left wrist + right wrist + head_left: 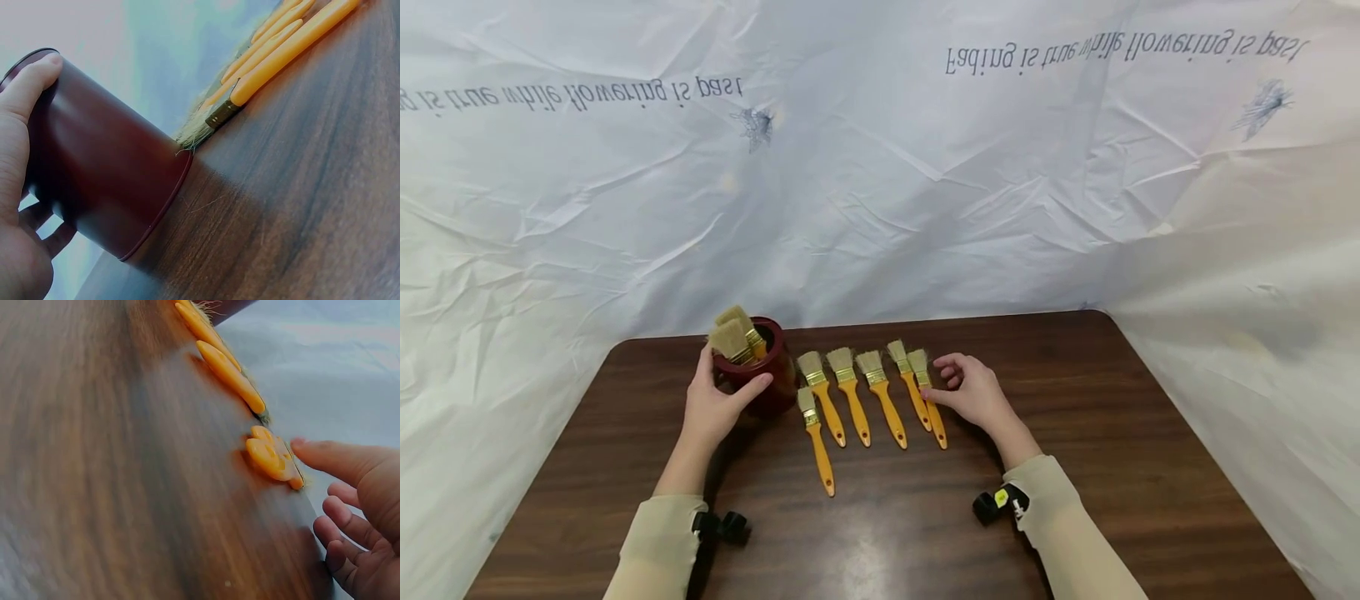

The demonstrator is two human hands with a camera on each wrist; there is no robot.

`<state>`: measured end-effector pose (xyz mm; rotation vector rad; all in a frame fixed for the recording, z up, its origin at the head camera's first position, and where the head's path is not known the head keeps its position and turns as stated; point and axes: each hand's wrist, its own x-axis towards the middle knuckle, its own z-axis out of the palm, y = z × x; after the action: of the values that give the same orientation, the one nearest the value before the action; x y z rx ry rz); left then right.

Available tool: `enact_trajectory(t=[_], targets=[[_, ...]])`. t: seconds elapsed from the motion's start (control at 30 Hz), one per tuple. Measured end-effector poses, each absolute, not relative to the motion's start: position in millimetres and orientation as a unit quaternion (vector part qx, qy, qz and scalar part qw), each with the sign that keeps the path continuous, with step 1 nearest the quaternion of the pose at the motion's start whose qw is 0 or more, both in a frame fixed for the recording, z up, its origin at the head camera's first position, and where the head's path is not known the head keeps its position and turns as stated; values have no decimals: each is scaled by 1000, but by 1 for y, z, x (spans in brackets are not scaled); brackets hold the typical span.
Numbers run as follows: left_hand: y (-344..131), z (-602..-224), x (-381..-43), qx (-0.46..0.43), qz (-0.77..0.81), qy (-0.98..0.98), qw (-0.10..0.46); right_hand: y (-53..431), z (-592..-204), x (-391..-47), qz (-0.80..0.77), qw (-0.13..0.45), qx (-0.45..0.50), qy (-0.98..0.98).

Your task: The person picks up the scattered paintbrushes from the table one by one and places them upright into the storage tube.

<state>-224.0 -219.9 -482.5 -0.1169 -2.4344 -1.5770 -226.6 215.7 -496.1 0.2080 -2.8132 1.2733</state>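
A dark red cylindrical pot (781, 375) stands upright at the back left of the table. My left hand (711, 406) grips its left side, the thumb across the near wall and the fingers behind, as the left wrist view also shows. Paintbrushes (730, 340) with pale bristles stick up out of it. Right of the pot lie several paintbrushes with orange handles, bristles toward the back. Over the rightmost paintbrush (936, 421) hovers my right hand (973, 392), its thumb near the metal band and its fingers loosely bent. Whether the thumb touches the brush is hard to tell.
One smaller paintbrush (817, 446) lies closer to me than the others, bristles beside the pot. The dark wood table (1075, 517) ends at a hanging white sheet (887, 183) with printed lettering, which also covers both sides.
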Motion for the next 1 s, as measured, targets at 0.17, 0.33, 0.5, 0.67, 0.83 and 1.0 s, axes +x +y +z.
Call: enact_trajectory(t=[0.17, 0.33, 0.5, 0.67, 0.83, 1.0], targets=[[-219, -481, -224, -42, -539, -833, 119, 220, -494, -227, 406, 0, 64, -911], [-219, -480, -225, -44, -537, -834, 118, 226, -489, -227, 394, -9, 34, -919], [-219, -479, -225, -43, -536, -834, 119, 225, -488, -227, 379, -18, 26, -925], [-219, -479, -224, -45, -542, -831, 118, 222, -485, -226, 367, -19, 28, -930], [-220, -479, -224, -46, -540, -832, 118, 223, -486, -225, 372, -8, 27, -928], [-221, -480, -224, -45, -537, -834, 118, 226, -488, -227, 395, 11, 27, -918]])
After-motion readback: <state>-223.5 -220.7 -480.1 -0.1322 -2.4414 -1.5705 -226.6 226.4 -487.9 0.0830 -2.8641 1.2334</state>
